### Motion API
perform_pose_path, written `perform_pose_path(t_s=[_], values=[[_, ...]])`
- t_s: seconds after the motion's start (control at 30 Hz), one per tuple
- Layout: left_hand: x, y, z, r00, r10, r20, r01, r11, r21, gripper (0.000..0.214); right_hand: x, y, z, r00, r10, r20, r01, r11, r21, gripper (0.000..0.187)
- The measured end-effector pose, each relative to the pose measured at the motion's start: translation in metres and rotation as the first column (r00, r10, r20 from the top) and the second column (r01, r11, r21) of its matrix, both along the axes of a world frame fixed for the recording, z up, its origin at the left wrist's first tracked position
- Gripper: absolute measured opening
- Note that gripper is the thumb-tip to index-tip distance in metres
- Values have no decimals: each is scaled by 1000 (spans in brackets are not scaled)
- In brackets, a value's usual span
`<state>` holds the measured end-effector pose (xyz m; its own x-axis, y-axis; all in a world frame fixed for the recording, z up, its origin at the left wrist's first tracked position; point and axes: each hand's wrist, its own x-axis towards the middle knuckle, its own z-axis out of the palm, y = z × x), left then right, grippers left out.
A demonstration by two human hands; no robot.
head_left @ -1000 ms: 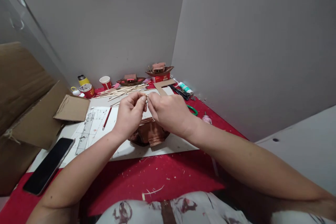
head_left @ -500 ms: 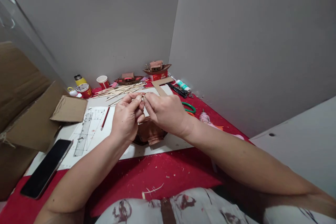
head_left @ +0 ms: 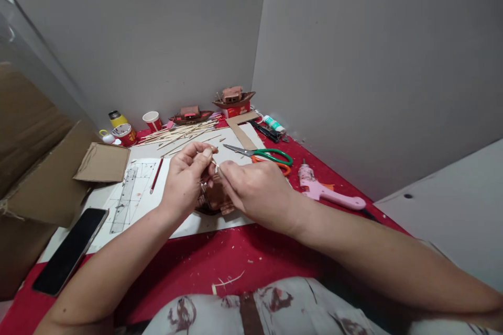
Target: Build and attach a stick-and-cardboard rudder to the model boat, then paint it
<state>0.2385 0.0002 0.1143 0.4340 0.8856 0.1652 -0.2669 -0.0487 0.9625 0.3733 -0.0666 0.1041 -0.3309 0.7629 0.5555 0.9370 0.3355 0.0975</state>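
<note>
My left hand (head_left: pixel 187 172) pinches a short, thin wooden strip (head_left: pixel 214 161) between thumb and fingers. The strip's lower end runs to the fingertips of my right hand (head_left: pixel 255 186), which are closed on it. Just below both hands sits a brown model boat (head_left: pixel 215 199) on white board, partly covered by my hands. Green-handled scissors (head_left: pixel 271 155) lie beyond my right hand, their blades pointing left. Close to them is an orange handle (head_left: pixel 285 168); what it belongs to is mostly hidden.
A pink glue gun (head_left: pixel 324 191) lies to the right. Wooden sticks (head_left: pixel 188 132), two finished boats (head_left: pixel 191 114) and paper cups (head_left: pixel 152 121) stand along the back. At left are a phone (head_left: pixel 70 251), a ruler (head_left: pixel 124 199), a pencil (head_left: pixel 157 175) and cardboard boxes (head_left: pixel 43 183).
My right hand has moved slightly right and down, drawing apart from my left, so more of the strip shows between them. The scissors and glue gun are now uncovered.
</note>
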Motion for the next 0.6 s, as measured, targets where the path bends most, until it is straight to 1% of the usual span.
perform_pose_path(t_s=[0.1,0.2,0.27,0.33,0.37,0.4,0.43,0.47,0.53,0.6], values=[[1,-4,-3,999,37,-28,-37,999,-17,13,-2,-3,-2,1000,-6,12,6,1000,23,18],[6,-4,-7,997,73,-34,-73,997,1,10,-5,0,0,997,-52,51,54,998,-42,15],[9,4,-9,995,100,-31,-100,995,11,8,-8,0,1,994,-80,73,87,991,-102,13],[7,21,-8,983,180,-15,-180,984,-3,5,-13,-5,-1,995,-51,88,64,987,-148,11],[4,32,-7,953,302,22,-300,953,-44,6,-16,-10,-4,996,-2,92,18,985,-173,11],[0,45,-4,929,368,40,-365,928,-71,10,-20,-15,-7,993,71,93,-51,977,-209,11],[-6,58,-2,910,411,50,-406,910,-89,12,-24,-21,-11,983,163,88,-135,956,-259,11],[-13,69,1,898,436,52,-429,897,-109,13,-27,-28,-15,966,251,65,-217,920,-325,13],[-28,83,6,893,449,46,-439,888,-135,11,-32,-38,-22,922,387,-14,-346,807,-479,16],[-42,84,8,907,421,30,-412,898,-154,11,-33,-44,-25,892,443,-95,-405,685,-606,17]])
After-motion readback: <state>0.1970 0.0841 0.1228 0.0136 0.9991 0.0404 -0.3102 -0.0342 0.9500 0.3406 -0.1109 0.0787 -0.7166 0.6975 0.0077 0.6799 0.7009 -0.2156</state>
